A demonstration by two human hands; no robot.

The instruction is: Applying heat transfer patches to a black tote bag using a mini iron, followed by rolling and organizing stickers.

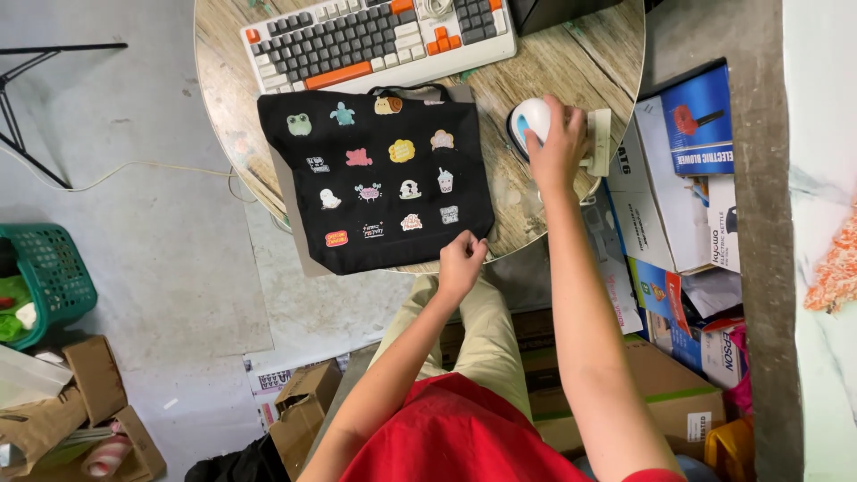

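A black tote bag (375, 178) covered with several small colourful patches lies flat on a round wooden table (536, 62). My left hand (461, 261) pinches the bag's near right corner at the table's edge. My right hand (558, 143) rests on top of a small white and blue iron (528, 119) that sits on a pale stand (600, 141) at the table's right side, just right of the bag.
A grey, white and orange keyboard (375, 40) lies behind the bag. Cardboard and printed boxes (683, 170) are stacked right of the table. A green basket (49, 277) and torn cartons (80, 402) sit on the floor at left. A cable (134, 170) trails across the floor.
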